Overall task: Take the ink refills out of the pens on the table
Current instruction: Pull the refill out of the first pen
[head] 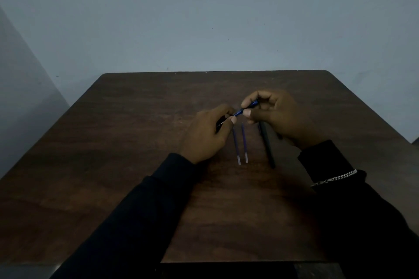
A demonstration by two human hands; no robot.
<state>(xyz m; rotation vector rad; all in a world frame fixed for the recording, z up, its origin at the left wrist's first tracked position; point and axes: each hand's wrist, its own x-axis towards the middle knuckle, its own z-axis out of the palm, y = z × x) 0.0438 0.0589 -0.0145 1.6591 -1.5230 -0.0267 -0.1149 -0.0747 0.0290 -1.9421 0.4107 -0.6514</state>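
A blue pen [240,111] is held slanted above the dark wooden table [140,165], one end in each hand. My left hand [208,133] pinches its lower left end between thumb and fingers. My right hand [276,118] grips the upper right part. Two thin blue ink refills [240,145] lie side by side on the table just below the hands. To their right lies a black pen body [267,145], its far end hidden under my right hand. Something dark shows under my left hand's fingers; I cannot tell what it is.
A plain grey-blue wall [204,18] rises behind the table's far edge. Both forearms wear dark sleeves, and a silver chain bracelet [335,178] sits on the right one. The scene is dim.
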